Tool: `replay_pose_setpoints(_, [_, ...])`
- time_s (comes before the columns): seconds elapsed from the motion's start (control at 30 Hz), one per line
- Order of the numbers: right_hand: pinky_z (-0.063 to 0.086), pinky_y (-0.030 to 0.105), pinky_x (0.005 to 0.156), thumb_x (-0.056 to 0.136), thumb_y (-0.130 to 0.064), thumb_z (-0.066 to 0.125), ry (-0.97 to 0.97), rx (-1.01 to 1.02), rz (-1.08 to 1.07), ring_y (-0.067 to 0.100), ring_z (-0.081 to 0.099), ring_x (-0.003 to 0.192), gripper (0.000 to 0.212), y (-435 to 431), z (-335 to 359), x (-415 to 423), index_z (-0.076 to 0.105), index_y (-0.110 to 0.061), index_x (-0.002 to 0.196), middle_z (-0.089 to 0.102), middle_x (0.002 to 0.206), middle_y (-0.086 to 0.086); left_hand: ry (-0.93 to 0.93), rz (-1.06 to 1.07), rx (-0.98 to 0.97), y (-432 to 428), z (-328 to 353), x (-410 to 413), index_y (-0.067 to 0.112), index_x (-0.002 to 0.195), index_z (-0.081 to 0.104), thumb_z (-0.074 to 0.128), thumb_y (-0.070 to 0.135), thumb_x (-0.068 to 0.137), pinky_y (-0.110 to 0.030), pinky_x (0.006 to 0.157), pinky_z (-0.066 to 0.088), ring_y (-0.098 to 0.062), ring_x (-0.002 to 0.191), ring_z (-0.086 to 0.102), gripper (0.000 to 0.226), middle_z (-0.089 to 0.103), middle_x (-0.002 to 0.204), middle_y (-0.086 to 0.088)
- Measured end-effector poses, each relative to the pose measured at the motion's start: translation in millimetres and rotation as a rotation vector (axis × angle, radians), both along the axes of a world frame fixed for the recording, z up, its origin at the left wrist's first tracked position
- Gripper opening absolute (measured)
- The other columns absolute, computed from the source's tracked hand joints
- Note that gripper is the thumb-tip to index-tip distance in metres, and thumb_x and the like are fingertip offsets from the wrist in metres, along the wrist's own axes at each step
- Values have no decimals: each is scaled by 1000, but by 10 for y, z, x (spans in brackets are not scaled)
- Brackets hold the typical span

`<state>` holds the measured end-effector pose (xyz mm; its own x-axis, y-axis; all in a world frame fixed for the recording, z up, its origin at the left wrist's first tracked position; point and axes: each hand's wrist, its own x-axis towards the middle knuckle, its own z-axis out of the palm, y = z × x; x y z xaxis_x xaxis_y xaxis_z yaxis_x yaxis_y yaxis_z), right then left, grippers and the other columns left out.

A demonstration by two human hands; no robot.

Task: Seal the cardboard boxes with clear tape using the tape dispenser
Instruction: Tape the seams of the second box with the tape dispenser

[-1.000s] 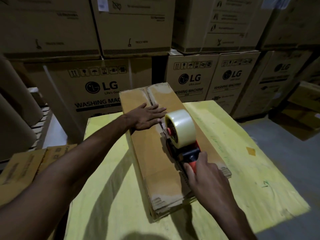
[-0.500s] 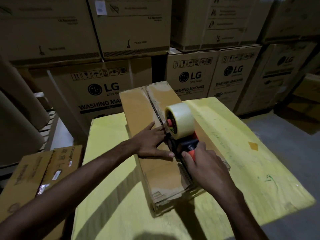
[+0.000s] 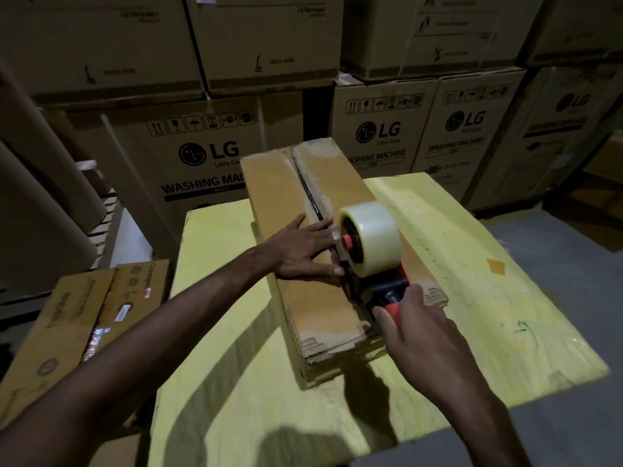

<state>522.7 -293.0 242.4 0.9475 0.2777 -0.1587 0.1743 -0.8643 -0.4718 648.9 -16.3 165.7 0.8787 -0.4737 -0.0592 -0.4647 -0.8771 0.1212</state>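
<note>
A long cardboard box (image 3: pixel 276 197) lies on the yellow desk (image 3: pixel 478 298), its short end toward the person. The seam (image 3: pixel 313 202) between its two top flaps runs lengthwise away from the camera, and it stands open as a dark gap on the far half.

The tape dispenser (image 3: pixel 387 288) sits on top of the box over the seam, nearer the near end. It carries a thick roll of clear tape (image 3: pixel 374 237) standing on edge. The right hand (image 3: pixel 421 335) grips the dispenser's orange handle (image 3: pixel 392 310), with fingers and thumb curled round it.

The left hand (image 3: pixel 303 254) lies flat on the left flap with straight, spread fingers, holding nothing. Its fingertips reach the seam just beside the roll.

Behind the desk stand stacked large cartons (image 3: pixel 202 153) printed with a washing machine label. A smaller printed carton (image 3: pixel 84 318) lies to the left of the desk, lower down.
</note>
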Motion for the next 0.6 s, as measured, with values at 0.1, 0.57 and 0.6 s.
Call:
replay_pose_setpoints(0.1, [30,20,51,107,-51,39,15,-10,-22,2,44,69,30,-127,29,-159,29,-24,116,41,85,-12,-3,6,9,0,-37,-3,41,164,-2,13,97,82,-64,125,-6,-12,159,-10,101,-4,172,14])
replay_pose_setpoints(0.57, [39,37,64,106,-51,41,-33,-37,-21,23,49,77,38,-210,-47,-221,36,-17,124,47,95,1,83,37,25,-614,-109,-701,31,162,-18,54,105,53,-61,123,-16,-13,157,-19,150,-18,172,3])
replay_pose_setpoints(0.6, [41,37,65,106,-51,41,-36,-33,-19,24,51,79,39,-219,-57,-210,36,-17,125,48,96,1,58,49,22,-629,-120,-708,30,163,-16,54,103,55,-62,123,-14,-14,158,-17,148,-15,172,2])
